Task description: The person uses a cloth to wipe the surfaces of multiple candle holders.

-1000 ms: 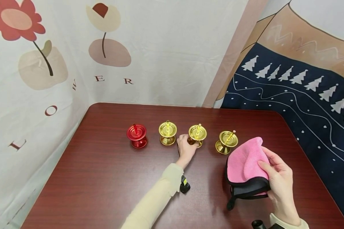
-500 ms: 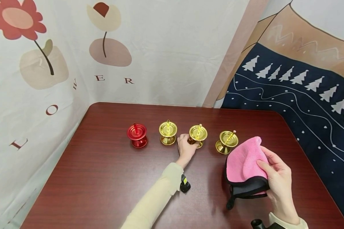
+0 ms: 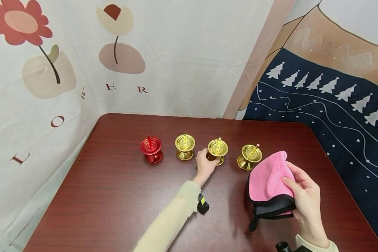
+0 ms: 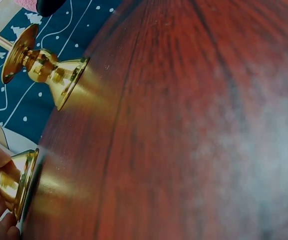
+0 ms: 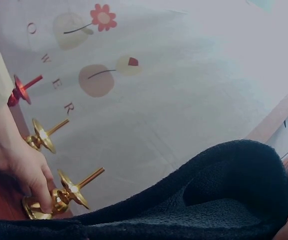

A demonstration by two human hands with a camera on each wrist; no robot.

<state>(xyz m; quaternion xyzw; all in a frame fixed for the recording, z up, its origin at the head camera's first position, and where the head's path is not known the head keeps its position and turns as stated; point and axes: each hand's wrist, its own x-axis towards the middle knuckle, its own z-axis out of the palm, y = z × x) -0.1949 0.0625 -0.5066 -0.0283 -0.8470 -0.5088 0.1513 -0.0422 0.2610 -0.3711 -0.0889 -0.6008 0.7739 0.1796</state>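
My left hand (image 3: 205, 164) grips the stem of a gold candle holder (image 3: 217, 148), third from the left in a row. The holder is upright; its base (image 4: 16, 182) shows at the lower left of the left wrist view, at or very near the tabletop. In my right hand (image 3: 307, 196) is a folded pink cloth (image 3: 269, 176) with black edging and a black loop, pinched between thumb and fingers above the table. Just beyond the cloth stands another gold candle holder (image 3: 249, 156). The cloth's dark side (image 5: 223, 200) fills the bottom of the right wrist view.
Left of my left hand stand a gold candle holder (image 3: 184, 146) and a red candle holder (image 3: 151, 149). All are on a dark red-brown wooden table (image 3: 119, 196). A printed flower curtain (image 3: 182, 63) hangs behind it, and a navy tree-patterned cloth (image 3: 327, 115) at the right.
The head view has shifted very slightly. Both hands keep their holds, and the candle holders and cloth stay in place.
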